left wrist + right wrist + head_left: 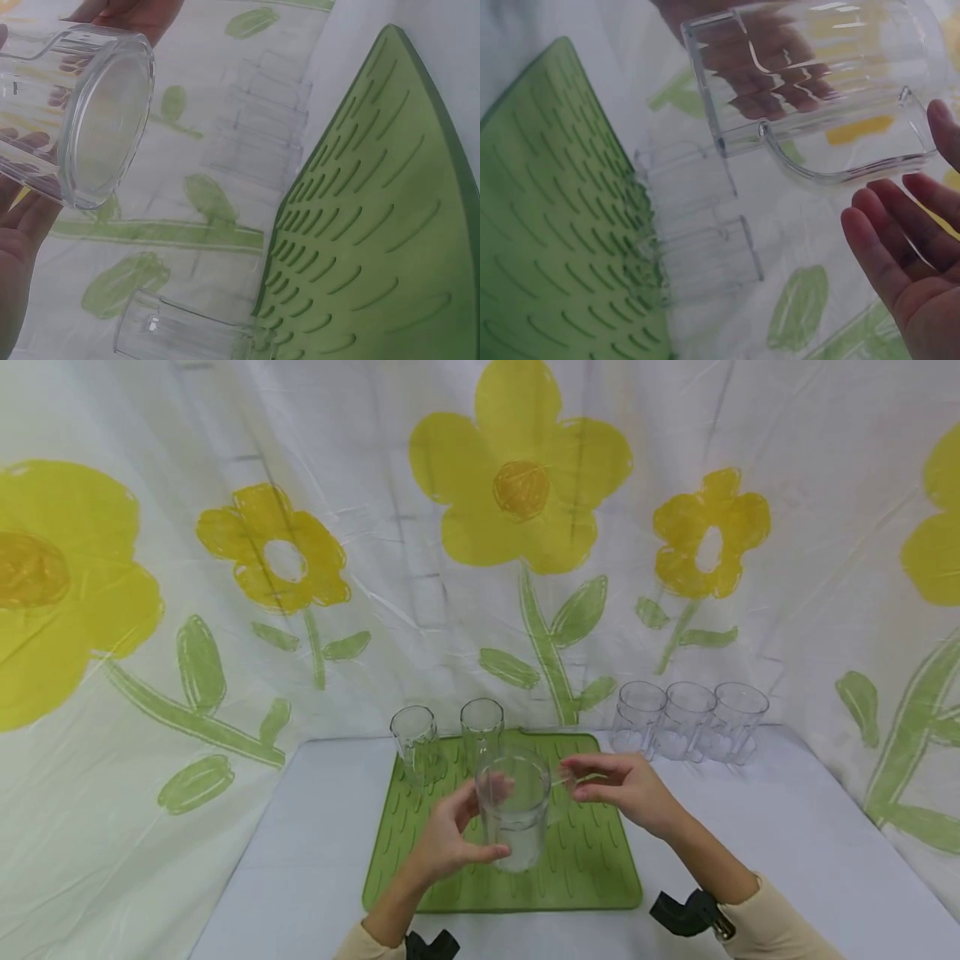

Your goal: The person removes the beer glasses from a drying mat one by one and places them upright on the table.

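Observation:
A clear glass mug (519, 818) is held upright above the green ridged mat (585, 868). My left hand (447, 837) grips its body from the left, thumb in front and fingers behind; in the left wrist view its thick base (112, 127) is off the mat. On the right, my right hand (628, 789) is beside the mug's handle (832, 177), fingers loosely bent and parted. In the right wrist view, the fingertips are close to the handle without curling round it; whether they touch it I cannot tell.
Two clear mugs, one left (415, 739) and one nearer the middle (482, 722), stand at the mat's back left. Three more mugs (686, 718) stand in a row at the back right of the white table (300, 843). Behind hangs a flowered curtain (375, 568).

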A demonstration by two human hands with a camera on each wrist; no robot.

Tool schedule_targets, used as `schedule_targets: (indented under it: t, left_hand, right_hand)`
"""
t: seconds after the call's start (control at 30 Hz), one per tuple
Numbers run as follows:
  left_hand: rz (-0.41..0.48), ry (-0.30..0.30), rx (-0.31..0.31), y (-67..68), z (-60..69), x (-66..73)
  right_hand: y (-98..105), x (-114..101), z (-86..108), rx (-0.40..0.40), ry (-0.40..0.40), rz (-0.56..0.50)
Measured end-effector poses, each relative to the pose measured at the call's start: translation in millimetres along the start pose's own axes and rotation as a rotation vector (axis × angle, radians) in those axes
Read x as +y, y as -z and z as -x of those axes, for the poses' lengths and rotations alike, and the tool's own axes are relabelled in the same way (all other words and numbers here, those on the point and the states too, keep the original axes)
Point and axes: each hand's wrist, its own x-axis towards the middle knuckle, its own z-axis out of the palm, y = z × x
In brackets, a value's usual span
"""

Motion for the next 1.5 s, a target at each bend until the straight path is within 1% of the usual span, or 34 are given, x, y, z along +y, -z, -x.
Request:
schedule_targets:
  t: [0.07, 0.17, 0.23, 0.37, 0.63, 0.8, 0.93, 1.07, 1.2, 1.4, 1.5]
  left_hand:
    - [-0.008, -0.022, -0.002, 0.2, 0.1, -0.7]
    - [-0.014, -0.03, -0.006, -0.1, 1.0, -1.5]
    - [-0.025, -0.035, -0.011, -0.6, 2.0, -2.7]
    - [-0.045, -0.036, -0.021, -1.8, 3.9, -5.1]
    - [-0.05, -0.032, -0.03, -3.5, 5.6, -7.7]
    - [-0.035, -0.027, -0.03, -4.8, 7.8, -9.4]
    - [-0.023, -0.009, -0.031, -5.3, 10.1, -11.2]
    - [-0.011, -0.001, -0.034, -5.6, 10.2, -11.6]
    - [-0.006, 0.015, -0.039, -6.2, 8.7, -11.6]
    - [0.017, 0.094, -0.065, -7.0, 7.3, -11.4]
    - [0.029, 0.12, -0.082, -7.0, 7.2, -11.5]
  right_hand:
    - [0, 0, 0.2, -0.001, 0.019, -0.009]
    - [-1, 1, -0.4, -0.004, 0.049, -0.01]
    - [-1, 2, -0.9, -0.016, 0.08, -0.021]
    - [-3, 4, -1.5, -0.039, 0.114, -0.035]
    - [-5, 4, -0.5, -0.026, 0.059, 0.014]
    - [-4, 6, -0.1, -0.062, 0.067, 0.005]
    - [-3, 7, 0.4, -0.095, 0.061, -0.003]
    - [-3, 7, 0.8, -0.108, 0.053, -0.009]
    - [-3, 7, 2.0, -0.085, 0.054, -0.002]
    - [-6, 11, 8.5, -0.038, 0.042, 0.031]
    - [-7, 13, 11.1, -0.027, 0.052, 0.042]
